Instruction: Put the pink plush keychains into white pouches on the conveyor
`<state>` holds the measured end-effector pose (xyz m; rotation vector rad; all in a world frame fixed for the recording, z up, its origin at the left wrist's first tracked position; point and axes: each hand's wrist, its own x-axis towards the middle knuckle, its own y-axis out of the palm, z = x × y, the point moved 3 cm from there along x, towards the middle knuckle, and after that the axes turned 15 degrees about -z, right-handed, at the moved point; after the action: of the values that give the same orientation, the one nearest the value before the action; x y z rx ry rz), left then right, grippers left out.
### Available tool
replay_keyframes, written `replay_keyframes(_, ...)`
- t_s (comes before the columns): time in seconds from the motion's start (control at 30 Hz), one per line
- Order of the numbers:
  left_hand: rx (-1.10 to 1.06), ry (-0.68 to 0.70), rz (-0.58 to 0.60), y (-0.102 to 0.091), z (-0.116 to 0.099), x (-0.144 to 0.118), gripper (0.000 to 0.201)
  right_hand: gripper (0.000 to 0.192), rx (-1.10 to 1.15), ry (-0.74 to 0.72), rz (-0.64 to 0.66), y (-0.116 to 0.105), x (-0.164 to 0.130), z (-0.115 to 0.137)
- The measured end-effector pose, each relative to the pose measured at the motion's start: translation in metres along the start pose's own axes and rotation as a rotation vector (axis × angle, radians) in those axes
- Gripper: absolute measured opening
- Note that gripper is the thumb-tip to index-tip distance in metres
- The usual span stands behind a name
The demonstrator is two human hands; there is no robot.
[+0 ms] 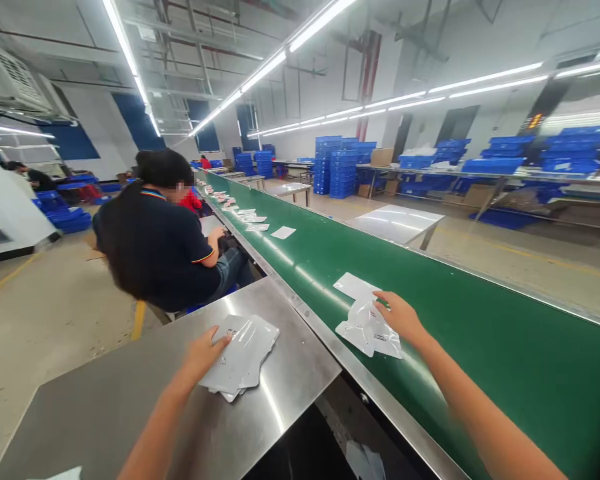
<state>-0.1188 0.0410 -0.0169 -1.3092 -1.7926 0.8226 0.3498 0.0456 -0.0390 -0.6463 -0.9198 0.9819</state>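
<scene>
Touching packet stack point(246, 352) with left hand point(203, 355), loose packets point(359, 328) with right hand point(403, 317) (can't tell if clamped on either); likely light, slick, floppy, best pinched by edges.

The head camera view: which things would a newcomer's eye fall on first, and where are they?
Probably the long green belt, running from the lower right into the distance, with the right hand at some loose white packets on it. Next comes a stack of similar packets on the metal table at lower left, the left hand touching its edge. Beyond the table, a person in a dark shirt sits left of the belt.
</scene>
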Motion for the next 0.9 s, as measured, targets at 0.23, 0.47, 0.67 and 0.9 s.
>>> replay_keyframes(0.23, 0.109, 0.343, -0.286, 0.017, -0.04, 0.003, 0.056, 0.027, -0.047, 0.09, 0.287, 0.009, 0.03, -0.095)
replay_keyframes(0.47, -0.282, 0.547, 0.042, 0.093, -0.138, -0.068, 0.036, 0.02, 0.2, 0.313, 0.332, 0.0, 0.012, -0.133)
replay_keyframes(0.67, -0.675, 0.481, 0.693, 0.144, -0.214, -0.159, 0.033, 0.026, 0.458, 0.741, 0.137, -0.069, -0.059, -0.189)
replay_keyframes(0.9, -0.968, 0.039, 1.272, 0.187, -0.274, -0.25, 0.095, 0.039, 0.771, 0.979, -0.369, -0.108, -0.173, -0.146)
